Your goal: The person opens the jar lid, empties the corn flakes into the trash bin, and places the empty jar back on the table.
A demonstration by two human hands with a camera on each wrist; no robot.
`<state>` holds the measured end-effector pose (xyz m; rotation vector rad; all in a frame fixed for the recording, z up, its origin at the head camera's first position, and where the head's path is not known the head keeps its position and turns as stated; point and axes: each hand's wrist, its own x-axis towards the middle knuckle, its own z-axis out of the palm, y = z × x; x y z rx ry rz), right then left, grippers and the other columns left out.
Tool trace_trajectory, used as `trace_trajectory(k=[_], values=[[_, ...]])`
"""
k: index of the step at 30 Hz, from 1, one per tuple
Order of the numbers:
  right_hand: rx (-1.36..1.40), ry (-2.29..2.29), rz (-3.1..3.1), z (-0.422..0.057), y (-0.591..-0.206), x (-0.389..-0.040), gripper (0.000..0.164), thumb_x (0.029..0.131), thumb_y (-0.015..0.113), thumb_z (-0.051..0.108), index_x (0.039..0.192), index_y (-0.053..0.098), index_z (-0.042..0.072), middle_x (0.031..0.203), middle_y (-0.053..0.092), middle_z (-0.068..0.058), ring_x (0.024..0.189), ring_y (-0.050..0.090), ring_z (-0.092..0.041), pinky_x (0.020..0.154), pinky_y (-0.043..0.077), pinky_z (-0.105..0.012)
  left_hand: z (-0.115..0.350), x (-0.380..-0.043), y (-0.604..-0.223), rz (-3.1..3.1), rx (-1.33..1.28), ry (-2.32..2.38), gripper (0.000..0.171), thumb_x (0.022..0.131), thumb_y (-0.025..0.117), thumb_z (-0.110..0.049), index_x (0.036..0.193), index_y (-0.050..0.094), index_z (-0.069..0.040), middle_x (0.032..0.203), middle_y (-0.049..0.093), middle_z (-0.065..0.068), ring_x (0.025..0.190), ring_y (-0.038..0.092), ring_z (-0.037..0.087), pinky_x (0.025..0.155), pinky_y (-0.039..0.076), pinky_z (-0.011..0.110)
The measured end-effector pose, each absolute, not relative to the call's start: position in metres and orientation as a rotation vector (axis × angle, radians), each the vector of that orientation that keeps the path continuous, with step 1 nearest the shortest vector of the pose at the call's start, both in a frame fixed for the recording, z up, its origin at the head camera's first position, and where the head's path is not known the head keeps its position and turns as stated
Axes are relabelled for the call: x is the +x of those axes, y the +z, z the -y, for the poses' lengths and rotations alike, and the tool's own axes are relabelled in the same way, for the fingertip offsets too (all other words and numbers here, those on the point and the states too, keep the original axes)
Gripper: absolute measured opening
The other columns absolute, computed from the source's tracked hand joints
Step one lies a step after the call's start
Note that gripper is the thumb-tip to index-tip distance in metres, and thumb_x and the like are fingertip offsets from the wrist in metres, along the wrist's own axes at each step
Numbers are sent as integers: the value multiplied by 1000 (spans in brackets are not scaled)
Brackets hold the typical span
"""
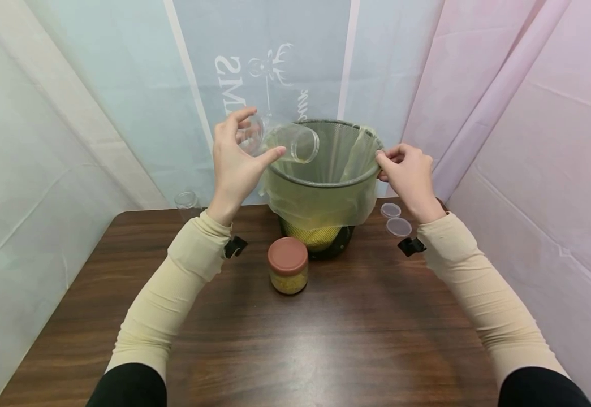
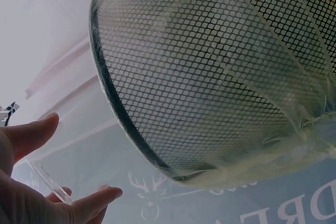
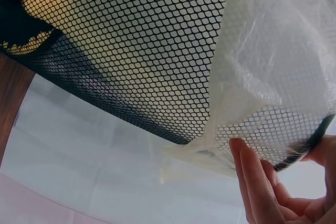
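Observation:
In the head view my left hand [image 1: 236, 164] grips a clear jar [image 1: 295, 141], which lies tilted on its side with its mouth at the left of the bin's opening. The left wrist view shows my thumb and fingers around a thin clear edge [image 2: 50, 182]. A mesh trash bin [image 1: 320, 185] stands at the back, a pale green, see-through liner bag [image 1: 320, 206] folded down over its rim. At the right of that rim, my right hand [image 1: 409, 172] pinches the bag and rim between thumb and fingers; in the right wrist view the thumb is partly hidden.
A glass jar [image 1: 287, 265] with a reddish-brown lid and yellow contents stands before the bin. Another clear jar [image 1: 186, 202] is at the back left. Two clear lids [image 1: 399, 227] lie right of the bin on the brown table [image 1: 295, 350]. Cloth curtains [image 1: 397, 68] hang behind.

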<state>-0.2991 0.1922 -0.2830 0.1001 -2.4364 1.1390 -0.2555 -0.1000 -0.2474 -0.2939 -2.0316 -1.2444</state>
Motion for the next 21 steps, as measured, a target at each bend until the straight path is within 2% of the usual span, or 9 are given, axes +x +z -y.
trace_trajectory(k=[8,15,21], values=[[121,1111,2443,-195,-282,-301,42,88,58,48,92,67,8,73,70,-4,56,67,-9,53,46,-13,101,-256,-250,1986,-282,-1269,72,62,90,-21,124,56,-11,109,56,8,106,49,14,93,42,21],[144,1082,2446,-197,-282,-303,50,92,49,53,96,68,7,84,71,-12,58,68,-11,53,48,-15,103,-256,-252,1984,-269,-1250,72,61,90,-24,124,56,-12,112,55,10,104,50,19,87,44,25],[153,1071,2441,-198,-282,-304,52,95,44,51,98,68,4,88,71,-16,60,69,-12,51,49,-15,104,-256,-255,1977,-278,-1246,73,59,91,-24,122,57,-12,113,57,7,102,51,17,81,44,28]])
